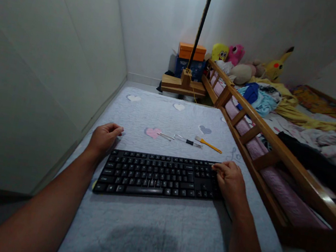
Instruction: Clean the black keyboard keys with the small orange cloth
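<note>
A black keyboard (pixel 151 176) lies flat on the quilted cloth. By its upper left corner rests my left hand (pixel 104 137), closed, fingers curled and nothing showing in them. My right hand (pixel 230 180) is over the keyboard's right end, hiding part of the number keys. Its thumb and fingers are pinched near the upper right corner; whether they hold something small is hidden. Behind the keyboard are thin white cotton swabs (pixel 164 136), a wire keycap puller (pixel 189 142) with a black middle, and a small brush (pixel 209 144) with a yellow handle.
The cloth-covered table (pixel 163 117) has heart prints. A wooden bed rail (pixel 256 123) runs along its right side, with bedding and plush toys beyond. At the far end stand a wooden stand (pixel 184 84) with a dark pole and an orange box (pixel 192 51). A pale wall panel (pixel 48 63) borders the left.
</note>
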Motion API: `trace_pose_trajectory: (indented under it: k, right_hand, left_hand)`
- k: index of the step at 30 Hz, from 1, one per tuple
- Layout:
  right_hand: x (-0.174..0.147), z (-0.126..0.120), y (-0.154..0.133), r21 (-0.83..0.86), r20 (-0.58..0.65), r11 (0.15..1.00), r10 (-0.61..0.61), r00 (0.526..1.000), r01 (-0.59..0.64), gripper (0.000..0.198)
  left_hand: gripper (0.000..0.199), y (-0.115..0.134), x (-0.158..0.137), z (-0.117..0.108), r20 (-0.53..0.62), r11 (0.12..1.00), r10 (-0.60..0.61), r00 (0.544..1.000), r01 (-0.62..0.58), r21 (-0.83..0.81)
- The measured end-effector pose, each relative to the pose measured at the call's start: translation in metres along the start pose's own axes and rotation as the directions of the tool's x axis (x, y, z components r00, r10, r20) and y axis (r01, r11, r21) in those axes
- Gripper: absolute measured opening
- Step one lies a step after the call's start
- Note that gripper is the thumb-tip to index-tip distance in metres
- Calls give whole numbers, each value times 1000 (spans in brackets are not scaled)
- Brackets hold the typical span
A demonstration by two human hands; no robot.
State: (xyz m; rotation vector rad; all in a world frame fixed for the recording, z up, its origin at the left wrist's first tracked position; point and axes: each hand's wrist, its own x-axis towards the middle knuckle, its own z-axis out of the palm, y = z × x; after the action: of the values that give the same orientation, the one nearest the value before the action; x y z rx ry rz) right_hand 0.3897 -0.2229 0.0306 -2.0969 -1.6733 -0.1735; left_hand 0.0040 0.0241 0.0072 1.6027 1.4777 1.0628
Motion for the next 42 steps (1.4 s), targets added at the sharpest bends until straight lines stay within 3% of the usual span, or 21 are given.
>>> trace_pose_trajectory:
  k: [9,21,28,42]
  right_hand:
    - [2,13,-53,26,74,991,-134,988,132,25]
    - [3,6,-29,-71,84,997,-29,996,35,22]
    - [7,14,-54,20,104,994,-108,989,107,22]
    - [-14,1,-48,19,173,988,-152,973,151,28]
  left_hand:
    - [24,-6,3,0,0,1000,24,1000,-24,6]
    - [23,-2,1,0,0,1000,23,1000,-23,4]
    - [22,9,-4,0,-8,1000,1,1000,-1,-10]
    - [22,1,-1,0,6,1000,-1,1000,1,-4]
